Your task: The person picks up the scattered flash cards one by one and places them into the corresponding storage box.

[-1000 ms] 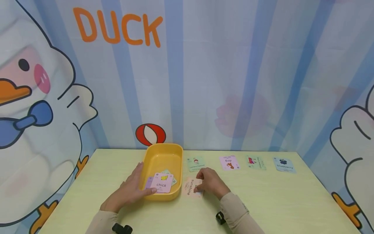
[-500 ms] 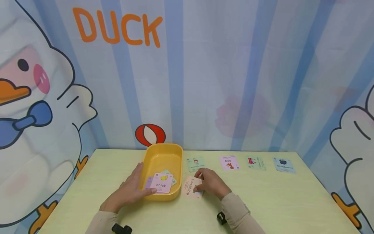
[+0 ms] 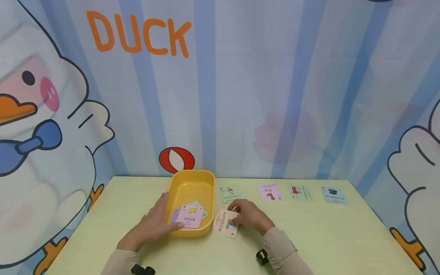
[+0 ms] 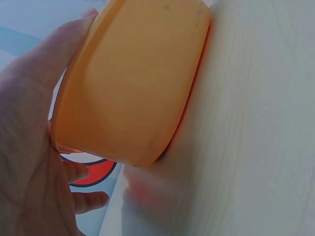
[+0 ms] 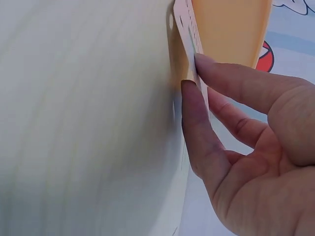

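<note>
My left hand (image 3: 151, 223) holds the front left corner of a yellow plastic bin (image 3: 196, 180), its thumb over the front rim and its fingers along the left side. In the bin lies a pink "chick" card (image 3: 190, 216) on top of a purple card (image 3: 175, 214) and a green card (image 3: 204, 214). Just right of the bin, my right hand (image 3: 251, 215) pinches a peach "sunshine" card (image 3: 225, 223) by its right edge. The right wrist view shows this card (image 5: 184, 24) tilted and raised off the table, thumb beneath and a finger above.
Along the table's back edge lie a green lantern card (image 3: 230, 193), a pink "bop" card (image 3: 269, 192), another green card (image 3: 301, 192) and a blue "blueberry" card (image 3: 334, 195). A duck-printed curtain (image 3: 237, 95) hangs behind the pale table (image 3: 326, 236).
The sunshine card has turned slightly in my right hand and shows more of its picture. My left hand and the bin stay in place.
</note>
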The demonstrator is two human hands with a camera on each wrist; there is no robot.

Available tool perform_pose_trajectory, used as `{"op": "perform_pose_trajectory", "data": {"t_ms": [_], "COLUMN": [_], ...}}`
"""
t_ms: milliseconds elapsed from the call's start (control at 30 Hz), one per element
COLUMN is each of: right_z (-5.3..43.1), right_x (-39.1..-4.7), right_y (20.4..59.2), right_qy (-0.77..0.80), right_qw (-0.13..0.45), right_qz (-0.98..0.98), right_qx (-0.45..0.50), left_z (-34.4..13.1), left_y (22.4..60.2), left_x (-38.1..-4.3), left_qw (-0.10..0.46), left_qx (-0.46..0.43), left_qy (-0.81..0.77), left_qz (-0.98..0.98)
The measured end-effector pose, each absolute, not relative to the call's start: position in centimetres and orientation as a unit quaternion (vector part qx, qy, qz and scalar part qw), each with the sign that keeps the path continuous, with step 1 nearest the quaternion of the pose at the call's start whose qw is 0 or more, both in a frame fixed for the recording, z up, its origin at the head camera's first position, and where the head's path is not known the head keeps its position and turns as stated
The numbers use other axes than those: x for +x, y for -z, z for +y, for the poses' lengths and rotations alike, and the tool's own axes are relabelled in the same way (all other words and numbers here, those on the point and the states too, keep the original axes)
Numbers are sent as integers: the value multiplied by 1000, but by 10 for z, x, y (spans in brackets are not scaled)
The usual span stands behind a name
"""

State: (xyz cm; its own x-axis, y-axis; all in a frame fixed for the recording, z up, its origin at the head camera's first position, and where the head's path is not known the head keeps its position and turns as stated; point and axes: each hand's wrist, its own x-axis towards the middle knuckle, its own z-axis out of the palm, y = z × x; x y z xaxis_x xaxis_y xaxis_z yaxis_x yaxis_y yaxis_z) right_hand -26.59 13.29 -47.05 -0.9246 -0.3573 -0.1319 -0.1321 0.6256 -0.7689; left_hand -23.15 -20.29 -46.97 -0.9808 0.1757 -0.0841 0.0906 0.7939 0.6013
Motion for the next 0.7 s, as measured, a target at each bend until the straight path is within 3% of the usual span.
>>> {"op": "perform_pose_trajectory", "data": {"t_ms": [700], "right_z": [138], "right_x": [-270], "right_y": [470], "right_qy": [460], "right_qw": [165], "right_qz": [859], "right_qx": [-154], "left_z": [-202], "left_y": [470], "left_x": [-233], "left_qw": [70], "left_qx": [62], "left_qy": [-312], "left_qz": [945]}}
